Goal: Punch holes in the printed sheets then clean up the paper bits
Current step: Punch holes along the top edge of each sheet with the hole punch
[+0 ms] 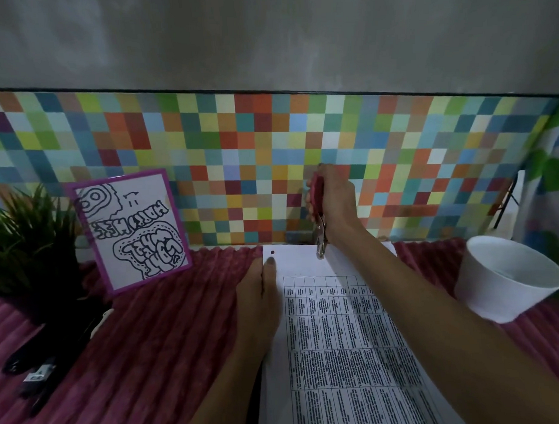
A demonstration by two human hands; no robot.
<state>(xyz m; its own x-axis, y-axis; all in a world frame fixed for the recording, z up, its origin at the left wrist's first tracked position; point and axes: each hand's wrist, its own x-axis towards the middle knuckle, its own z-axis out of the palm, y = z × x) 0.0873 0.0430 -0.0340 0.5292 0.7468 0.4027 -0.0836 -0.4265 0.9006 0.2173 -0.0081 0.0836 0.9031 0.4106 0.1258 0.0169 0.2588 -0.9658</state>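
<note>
A stack of printed sheets [336,343] with a table of text lies on the pink ribbed cloth, its top edge toward the wall. One punched hole [272,252] shows near the top left corner. My left hand [259,295] lies flat on the left edge of the sheets, fingers straight, pressing them down. My right hand [333,197] grips the pink handles of a hand-held hole punch [320,232], whose metal jaw sits over the top margin of the sheets near the middle.
A white bowl [508,276] stands to the right of the sheets. A purple-framed drawing [130,229] leans on the colourful checkered wall at left, beside a dark potted plant [29,252]. Black tools [40,375] lie at the left edge.
</note>
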